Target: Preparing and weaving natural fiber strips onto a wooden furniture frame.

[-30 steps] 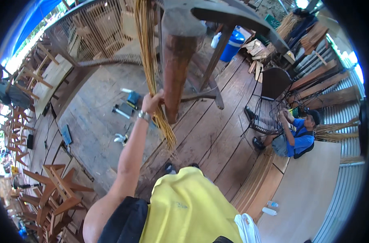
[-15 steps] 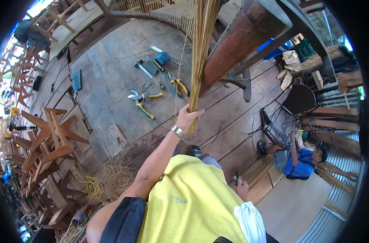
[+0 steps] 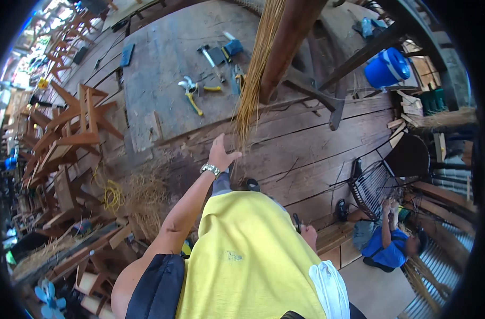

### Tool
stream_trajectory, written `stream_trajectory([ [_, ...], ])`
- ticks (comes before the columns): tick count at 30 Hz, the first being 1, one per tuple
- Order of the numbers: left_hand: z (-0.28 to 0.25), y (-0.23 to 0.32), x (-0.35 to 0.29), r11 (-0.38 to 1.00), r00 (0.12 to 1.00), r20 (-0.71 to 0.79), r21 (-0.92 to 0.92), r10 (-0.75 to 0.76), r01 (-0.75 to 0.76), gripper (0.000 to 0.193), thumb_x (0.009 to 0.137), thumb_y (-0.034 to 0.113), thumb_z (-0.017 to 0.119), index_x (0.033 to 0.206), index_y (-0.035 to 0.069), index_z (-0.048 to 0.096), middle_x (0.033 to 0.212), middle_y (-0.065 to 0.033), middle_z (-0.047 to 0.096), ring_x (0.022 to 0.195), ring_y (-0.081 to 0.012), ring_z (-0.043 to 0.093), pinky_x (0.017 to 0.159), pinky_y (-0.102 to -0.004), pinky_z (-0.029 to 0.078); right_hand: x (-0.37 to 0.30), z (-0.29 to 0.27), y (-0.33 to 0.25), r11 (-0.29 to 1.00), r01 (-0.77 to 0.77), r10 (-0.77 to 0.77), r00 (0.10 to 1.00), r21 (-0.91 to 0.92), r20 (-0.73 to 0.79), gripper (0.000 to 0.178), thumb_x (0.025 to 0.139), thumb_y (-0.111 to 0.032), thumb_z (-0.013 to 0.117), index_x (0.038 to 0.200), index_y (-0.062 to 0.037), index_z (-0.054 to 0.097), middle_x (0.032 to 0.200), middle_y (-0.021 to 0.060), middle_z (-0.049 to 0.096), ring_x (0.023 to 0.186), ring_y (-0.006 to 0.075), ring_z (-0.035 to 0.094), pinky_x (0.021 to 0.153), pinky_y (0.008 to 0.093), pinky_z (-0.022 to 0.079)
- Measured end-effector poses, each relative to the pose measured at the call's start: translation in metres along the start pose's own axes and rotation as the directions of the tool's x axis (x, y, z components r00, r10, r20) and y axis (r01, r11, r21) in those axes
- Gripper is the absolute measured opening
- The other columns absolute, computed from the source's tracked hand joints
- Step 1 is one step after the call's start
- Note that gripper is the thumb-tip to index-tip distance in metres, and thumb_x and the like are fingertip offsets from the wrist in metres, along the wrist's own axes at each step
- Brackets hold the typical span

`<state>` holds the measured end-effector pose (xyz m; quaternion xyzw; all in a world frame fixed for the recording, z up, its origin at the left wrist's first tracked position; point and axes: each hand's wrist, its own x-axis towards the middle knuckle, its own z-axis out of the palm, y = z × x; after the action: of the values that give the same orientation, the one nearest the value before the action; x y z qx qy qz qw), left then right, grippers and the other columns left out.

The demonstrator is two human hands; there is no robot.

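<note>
A long bundle of tan straw-like strands [image 3: 258, 74] hangs from the top middle beside a thick brown wooden post [image 3: 291, 45]. My left hand [image 3: 221, 154], with a metal watch on the wrist, is just below the loose ends of the strands. Its fingers are spread, with nothing in them. Low at my right side, partly hidden by my yellow shirt, my right hand [image 3: 308, 235] is closed on a small dark tool [image 3: 297, 220] whose kind I cannot make out. Yellow-handled pruning shears [image 3: 192, 95] and a hammer [image 3: 210, 57] lie on the board ahead.
Wooden frames [image 3: 83, 117] are piled on the left near a yellow cord [image 3: 113, 195]. Loose straw [image 3: 146, 196] covers the floor nearby. A blue bucket [image 3: 386, 68] stands at the far right. A seated person in blue [image 3: 387, 247] works by a woven chair [image 3: 378, 178].
My left hand has let go of the strand bundle and moved a little left, opening its fingers. The view has shifted, bringing the blue bucket fully into sight.
</note>
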<state>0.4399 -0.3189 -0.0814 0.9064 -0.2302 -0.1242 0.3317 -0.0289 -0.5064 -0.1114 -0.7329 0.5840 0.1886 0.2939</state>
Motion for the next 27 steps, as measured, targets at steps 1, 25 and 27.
stream_trajectory([
  [1, 0.005, -0.008, -0.021, 1.000, 0.997, 0.077, -0.012, -0.021, 0.022, 0.084, 0.070, 0.042, 0.079, 0.130, -0.006, 0.046, 0.124, -0.0245, 0.056, 0.116, -0.0374, 0.053, 0.100, -0.0412, 0.041, 0.015, -0.005, 0.003, 0.995, 0.087, -0.085, 0.995, -0.055, 0.044, 0.037, 0.088, -0.036, 0.058, 0.082, 0.0008, 0.061, 0.085, 0.0253, 0.064, 0.088, 0.0434, 0.061, 0.075, 0.0483, 0.046],
  [25, 0.006, 0.030, -0.309, 0.635, 0.881, 0.179, -0.632, -0.437, 0.444, 0.036, 0.089, 0.032, 0.063, 0.114, 0.006, 0.066, 0.105, -0.0132, 0.070, 0.099, -0.0213, 0.064, 0.090, -0.0353, 0.047, -0.103, 0.024, -0.308, -0.296, 0.931, -0.499, -0.343, 0.215, 0.796, 0.077, 0.084, -0.028, 0.067, 0.146, -0.0076, 0.025, 0.078, 0.0228, 0.064, 0.076, 0.0413, 0.063, 0.066, 0.0482, 0.047],
  [27, 0.003, 0.023, -0.339, 0.571, 0.849, 0.109, -0.695, -0.516, 0.436, 0.036, 0.089, 0.031, 0.063, 0.113, 0.006, 0.067, 0.104, -0.0130, 0.070, 0.097, -0.0210, 0.065, 0.089, -0.0348, 0.048, -0.123, 0.051, -0.302, -0.379, 0.872, -0.366, -0.449, 0.310, 0.815, 0.087, 0.084, -0.028, 0.068, 0.150, -0.0077, 0.015, 0.077, 0.0233, 0.064, 0.071, 0.0417, 0.063, 0.063, 0.0487, 0.047],
])
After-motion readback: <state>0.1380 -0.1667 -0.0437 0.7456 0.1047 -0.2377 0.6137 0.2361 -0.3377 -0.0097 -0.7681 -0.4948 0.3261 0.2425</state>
